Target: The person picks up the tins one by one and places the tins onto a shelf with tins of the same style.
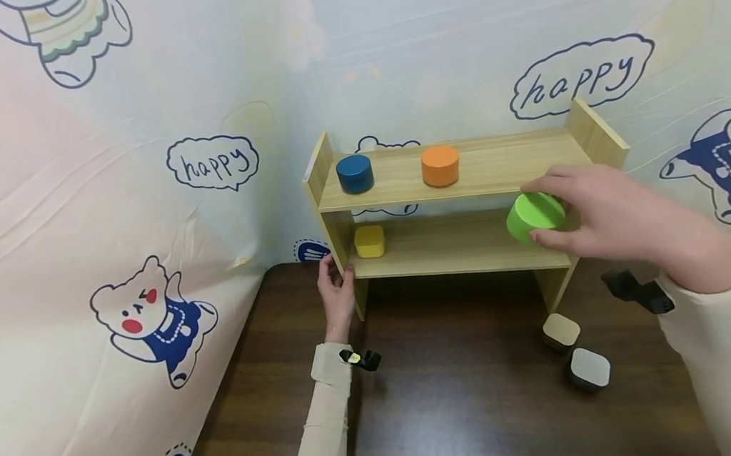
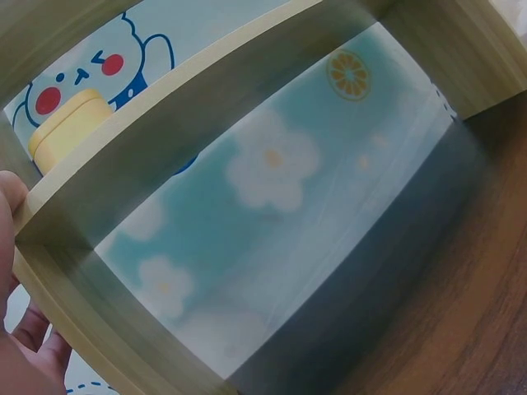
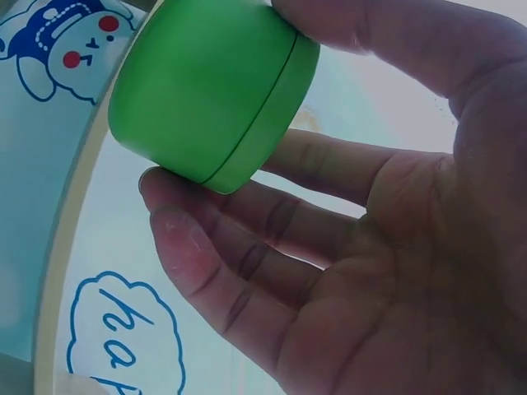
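Observation:
Between thumb and fingers my right hand [image 1: 622, 211] holds a round green tin [image 1: 534, 216], in front of the right part of a two-tier wooden shelf [image 1: 502, 163]. In the right wrist view the green tin [image 3: 206, 90] shows a lid seam. My left hand [image 1: 337, 294] grips the lower left side panel of the shelf, thumb on the front edge; some of its fingers are behind the panel. On the upper tier stand a blue round tin [image 1: 355, 174] and an orange round tin [image 1: 441, 166]. A yellow squarish tin [image 1: 369, 242] sits at the left of the lower tier.
Two squarish tins stand on the dark wooden table [image 1: 456, 393] near the shelf's right leg: a beige-topped tin [image 1: 561, 331] and a white-topped tin [image 1: 589, 369]. A printed cloth [image 1: 139, 131] with cartoon bears hangs behind and to the left.

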Available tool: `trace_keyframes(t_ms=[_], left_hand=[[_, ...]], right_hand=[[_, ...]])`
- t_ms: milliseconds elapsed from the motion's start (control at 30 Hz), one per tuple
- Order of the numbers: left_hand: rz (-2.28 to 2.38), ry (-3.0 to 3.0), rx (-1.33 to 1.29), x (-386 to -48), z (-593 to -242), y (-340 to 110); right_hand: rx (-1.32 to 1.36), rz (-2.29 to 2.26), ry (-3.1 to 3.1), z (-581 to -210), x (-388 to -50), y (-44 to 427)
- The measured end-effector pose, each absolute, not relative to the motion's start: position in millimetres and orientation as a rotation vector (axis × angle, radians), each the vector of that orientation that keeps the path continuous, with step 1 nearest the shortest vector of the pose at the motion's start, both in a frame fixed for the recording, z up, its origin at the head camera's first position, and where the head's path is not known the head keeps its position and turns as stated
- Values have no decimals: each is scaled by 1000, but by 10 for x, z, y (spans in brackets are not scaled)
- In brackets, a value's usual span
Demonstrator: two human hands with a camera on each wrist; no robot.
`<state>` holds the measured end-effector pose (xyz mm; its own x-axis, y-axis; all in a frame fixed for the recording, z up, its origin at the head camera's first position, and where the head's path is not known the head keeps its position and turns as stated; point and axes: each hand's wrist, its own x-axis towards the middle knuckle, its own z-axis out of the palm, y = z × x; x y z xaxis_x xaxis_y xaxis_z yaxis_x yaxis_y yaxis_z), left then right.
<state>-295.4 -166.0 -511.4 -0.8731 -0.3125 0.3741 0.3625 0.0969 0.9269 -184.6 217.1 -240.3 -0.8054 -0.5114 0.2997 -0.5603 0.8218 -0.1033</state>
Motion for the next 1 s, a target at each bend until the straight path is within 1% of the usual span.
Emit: trace_keyframes(t_ms=[300, 700, 1000], left_hand=[[-1819, -1900, -49, -2944, -5124, -1648], [-1845, -1905, -54, -2940, -5145, -1677], [-1845, -1899, -64, -2947, -5120, -1667]], right_hand=[[768, 207, -2828, -2269, -1963, 2195], [828, 178, -2814, -2050, -2204, 2183], [751, 134, -2932, -1945, -2375, 2186]])
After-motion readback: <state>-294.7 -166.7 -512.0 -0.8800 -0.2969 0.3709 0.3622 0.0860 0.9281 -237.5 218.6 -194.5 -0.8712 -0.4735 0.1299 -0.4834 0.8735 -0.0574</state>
